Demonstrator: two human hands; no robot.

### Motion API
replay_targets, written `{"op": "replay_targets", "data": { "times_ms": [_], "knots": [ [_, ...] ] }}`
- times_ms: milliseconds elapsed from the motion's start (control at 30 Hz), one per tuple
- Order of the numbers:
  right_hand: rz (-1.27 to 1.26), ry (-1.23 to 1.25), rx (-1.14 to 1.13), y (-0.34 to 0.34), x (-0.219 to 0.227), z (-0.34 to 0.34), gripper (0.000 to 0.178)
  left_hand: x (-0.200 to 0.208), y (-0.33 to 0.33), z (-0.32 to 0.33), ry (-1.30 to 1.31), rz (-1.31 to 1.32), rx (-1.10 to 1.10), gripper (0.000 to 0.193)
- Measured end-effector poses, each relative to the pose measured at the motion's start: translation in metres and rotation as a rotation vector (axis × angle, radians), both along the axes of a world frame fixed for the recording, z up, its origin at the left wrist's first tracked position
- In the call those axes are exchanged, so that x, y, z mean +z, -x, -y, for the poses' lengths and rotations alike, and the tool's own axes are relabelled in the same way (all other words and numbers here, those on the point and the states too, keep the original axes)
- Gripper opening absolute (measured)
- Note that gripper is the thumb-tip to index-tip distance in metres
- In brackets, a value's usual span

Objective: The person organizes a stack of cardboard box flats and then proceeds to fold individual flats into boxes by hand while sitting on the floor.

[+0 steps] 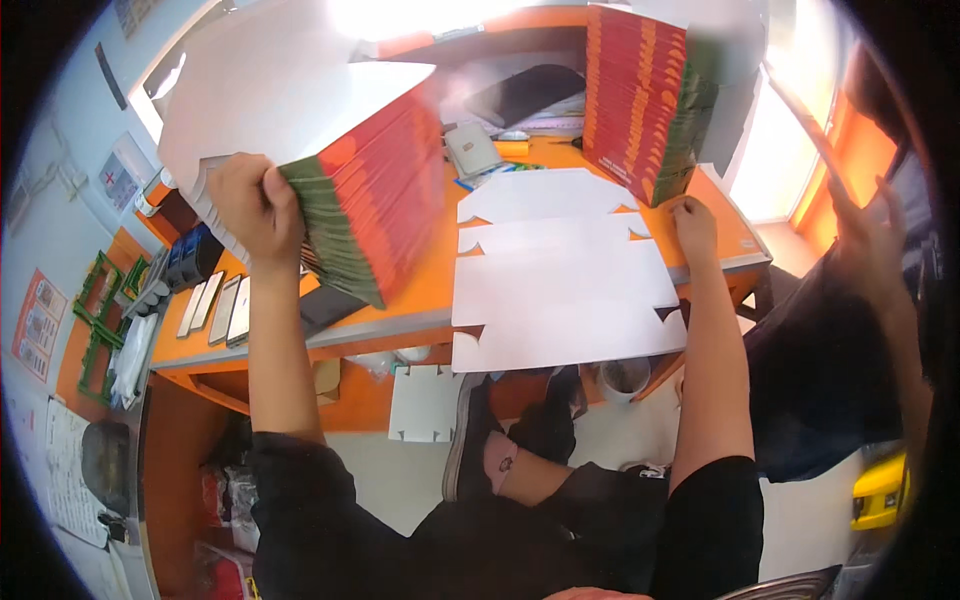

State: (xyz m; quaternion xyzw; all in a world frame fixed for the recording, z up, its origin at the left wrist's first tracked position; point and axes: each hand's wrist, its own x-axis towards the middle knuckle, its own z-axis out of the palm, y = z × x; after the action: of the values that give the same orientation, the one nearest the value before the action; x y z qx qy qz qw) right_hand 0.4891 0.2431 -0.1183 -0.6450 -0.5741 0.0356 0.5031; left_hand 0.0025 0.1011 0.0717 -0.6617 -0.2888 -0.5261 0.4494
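My left hand [255, 205] is closed at the near left corner of a tall stack of card blanks [385, 190]. These have white faces and red and green printed edges; how many sheets the fingers hold is hidden. My right hand [693, 230] is curled beside the lower corner of a second red and green stack [635, 100], its fingertips pressed together. What they pinch, if anything, cannot be made out. Between both hands a single white card blank [560, 270] with notched sides lies flat, its near end overhanging the orange desk [415, 285].
Phones or slim flat bars [215, 305] lie at the desk's left, near a black device [193, 255]. A grey box-like item [472, 150] sits behind the flat blank. Below are a small white card [422, 402] and a bucket [624, 378]. Another person [840, 340] stands close on the right.
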Motion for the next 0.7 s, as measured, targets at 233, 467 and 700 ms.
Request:
{"op": "replay_targets", "data": {
  "times_ms": [233,467,700],
  "knots": [
    [-0.038,0.124,0.061,0.000,0.001,-0.001,0.030,-0.022,0.024,-0.034,0.034,-0.015,0.110,0.013],
    [-0.043,-0.039,0.055,-0.012,-0.001,-0.009,0.020,-0.015,0.037,-0.039,0.195,0.208,0.113,0.019],
    [0.128,0.119,-0.064,0.015,0.000,0.002,0.027,-0.033,-0.012,0.002,0.230,0.215,0.154,0.034]
  ]
}}
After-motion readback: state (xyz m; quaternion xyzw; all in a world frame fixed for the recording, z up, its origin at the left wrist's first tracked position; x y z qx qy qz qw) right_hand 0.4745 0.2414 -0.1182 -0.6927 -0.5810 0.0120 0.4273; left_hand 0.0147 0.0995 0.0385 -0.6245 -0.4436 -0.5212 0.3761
